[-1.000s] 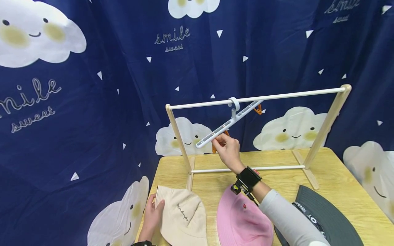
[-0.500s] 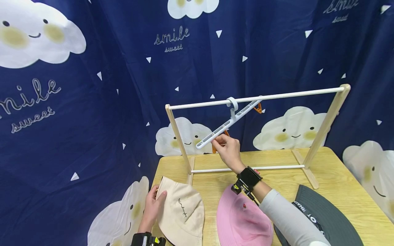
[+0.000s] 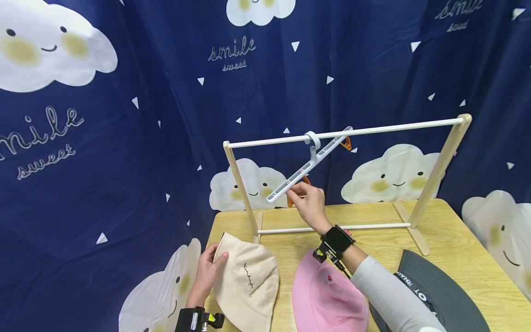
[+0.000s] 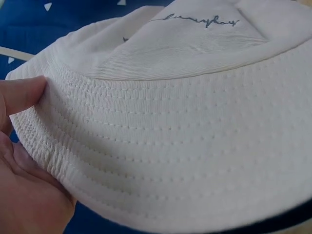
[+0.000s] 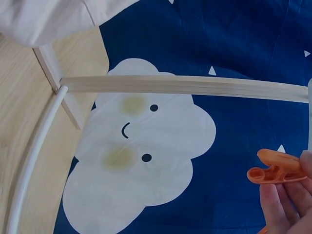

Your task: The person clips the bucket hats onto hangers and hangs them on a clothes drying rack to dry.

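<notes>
"Left hand?"
"Reaching out, pinching the edge of the cream hat, beside the pink hat."
"Right hand?"
"Lifted, pinching the orange clip under the hanger."
"What's new?"
"The cream hat's left side is higher."

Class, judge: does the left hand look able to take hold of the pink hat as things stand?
Probably not straight away: the left hand grips the cream hat, so it would likely need to let go first. Bare table separates that hat from the pink hat.
</notes>
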Action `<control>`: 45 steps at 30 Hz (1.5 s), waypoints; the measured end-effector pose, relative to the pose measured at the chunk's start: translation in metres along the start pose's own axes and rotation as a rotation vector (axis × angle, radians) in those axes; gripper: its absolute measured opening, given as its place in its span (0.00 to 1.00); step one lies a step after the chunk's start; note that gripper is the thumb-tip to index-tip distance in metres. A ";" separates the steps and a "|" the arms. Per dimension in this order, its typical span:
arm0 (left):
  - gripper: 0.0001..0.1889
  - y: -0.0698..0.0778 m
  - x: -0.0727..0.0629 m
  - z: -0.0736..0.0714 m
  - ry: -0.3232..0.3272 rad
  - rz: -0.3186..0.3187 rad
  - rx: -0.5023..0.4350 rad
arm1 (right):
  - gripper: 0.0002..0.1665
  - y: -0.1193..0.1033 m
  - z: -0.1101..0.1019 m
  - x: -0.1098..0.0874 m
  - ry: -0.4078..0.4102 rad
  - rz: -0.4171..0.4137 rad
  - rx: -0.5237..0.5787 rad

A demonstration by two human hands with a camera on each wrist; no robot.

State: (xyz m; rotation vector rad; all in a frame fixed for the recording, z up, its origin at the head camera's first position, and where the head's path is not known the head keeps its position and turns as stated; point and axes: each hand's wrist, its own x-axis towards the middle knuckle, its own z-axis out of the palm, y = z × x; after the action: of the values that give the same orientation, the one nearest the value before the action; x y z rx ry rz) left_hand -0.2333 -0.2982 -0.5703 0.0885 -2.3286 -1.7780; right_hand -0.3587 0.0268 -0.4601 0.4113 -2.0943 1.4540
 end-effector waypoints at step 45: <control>0.19 0.045 0.075 0.074 -0.376 0.026 -0.279 | 0.05 -0.019 0.016 -0.002 0.095 0.096 0.006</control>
State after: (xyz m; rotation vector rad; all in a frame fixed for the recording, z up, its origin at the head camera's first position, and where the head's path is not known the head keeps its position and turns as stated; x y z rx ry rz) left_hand -0.3182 -0.2294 -0.5358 -0.3466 -2.2630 -2.2474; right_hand -0.3505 0.0051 -0.4509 0.2415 -2.0600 1.5042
